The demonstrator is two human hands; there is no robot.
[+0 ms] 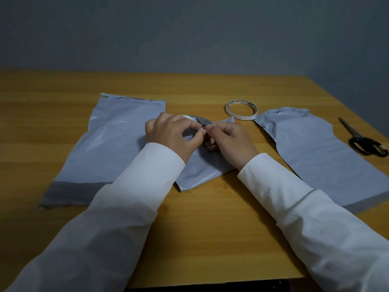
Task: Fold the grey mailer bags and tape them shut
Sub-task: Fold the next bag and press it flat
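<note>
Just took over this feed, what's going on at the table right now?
A person in white sleeves works on a folded grey mailer bag mid-table. Left hand and right hand pinch a small white strip, probably tape, at its top fold. Two flat mailer bags lie at the left and right. The tape roll and scissors lie untouched.

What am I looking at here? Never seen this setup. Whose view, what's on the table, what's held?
One picture, taken by a camera worn on a person's head, looking down at their own two bare hands. No robot. On the wooden table lie three grey mailer bags: a flat left bag, a folded middle bag under the hands, and a right bag. A tape roll lies behind the hands, and scissors lie at the far right. The left hand and right hand meet over the middle bag, pinching something small and pale, probably a tape piece; it is too small to tell.
</note>
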